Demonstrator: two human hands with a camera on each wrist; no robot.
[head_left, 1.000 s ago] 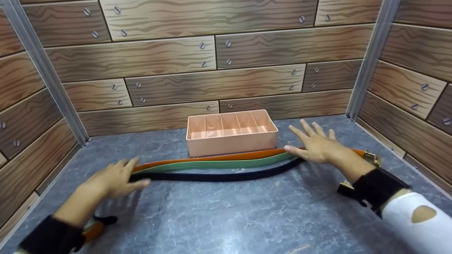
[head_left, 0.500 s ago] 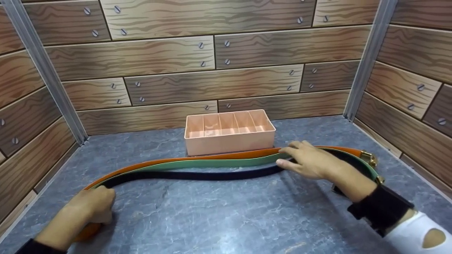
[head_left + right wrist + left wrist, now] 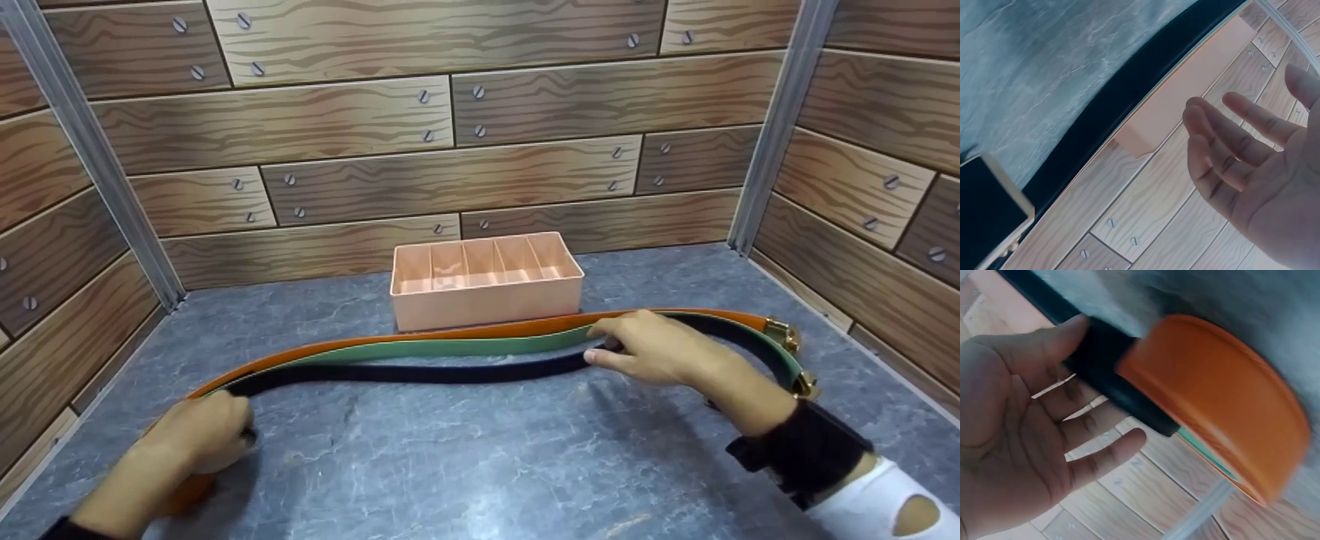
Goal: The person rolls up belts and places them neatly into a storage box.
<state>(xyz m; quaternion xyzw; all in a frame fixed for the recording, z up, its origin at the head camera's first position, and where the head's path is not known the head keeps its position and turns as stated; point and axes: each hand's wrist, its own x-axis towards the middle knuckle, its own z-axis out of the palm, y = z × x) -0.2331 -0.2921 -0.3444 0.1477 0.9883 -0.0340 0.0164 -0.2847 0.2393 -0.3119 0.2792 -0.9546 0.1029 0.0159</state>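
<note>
Front-left of pink compartmented plastic box (image 3: 487, 306), flat black belt (image 3: 450, 373) pinched by left hand (image 3: 201, 433); front-right, right hand (image 3: 664, 352) loosely curled.

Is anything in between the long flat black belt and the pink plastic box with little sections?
Yes, two things. In the head view, the flat green belt and flat orange belt lie between the long flat black belt and the pink plastic box. The orange one is nearest the box.
</note>
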